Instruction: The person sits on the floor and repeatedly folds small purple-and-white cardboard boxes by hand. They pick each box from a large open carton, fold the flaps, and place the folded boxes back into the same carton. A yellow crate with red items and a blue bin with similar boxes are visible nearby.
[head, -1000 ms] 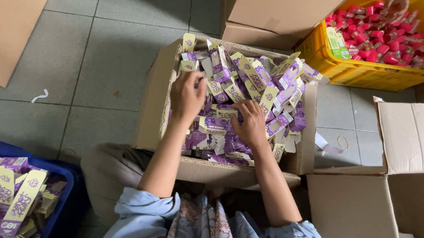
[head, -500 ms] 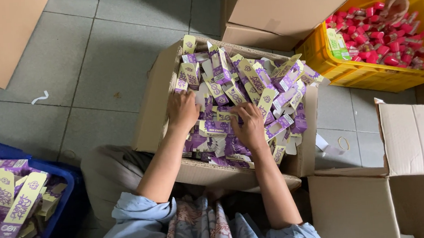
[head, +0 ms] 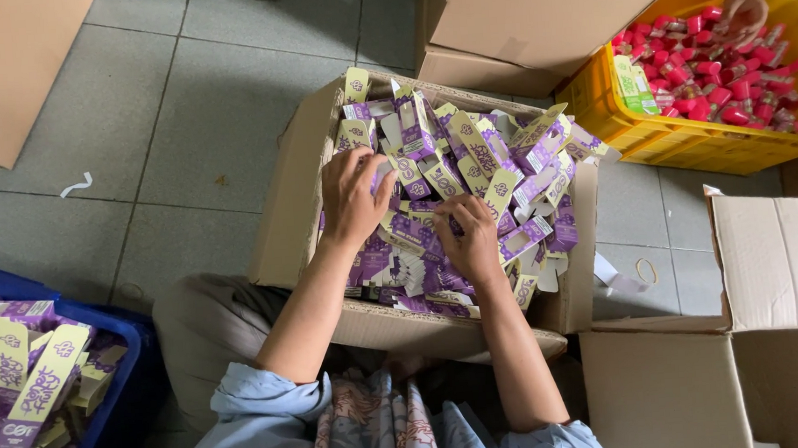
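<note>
we judge the flat purple-and-cream folding cartons point(head: 470, 168) light, thin and easily creased — best pinched by an edge. they heap in the open brown cardboard box point(head: 294, 199), at twelve o'clock from us. our left hand point(head: 352, 197) and right hand point(head: 470, 240) rest spread, fingers curled into the pile — whether they grip one, we cannot tell.

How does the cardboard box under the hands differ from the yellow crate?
The cardboard box is brown with soft flaps; the yellow crate is rigid plastic. The box holds purple and cream flat cartons; the crate holds small pink-capped bottles. The person's left hand and right hand dig in the box; another person's hand reaches into the crate. Both are open-topped, on the tiled floor.
</note>
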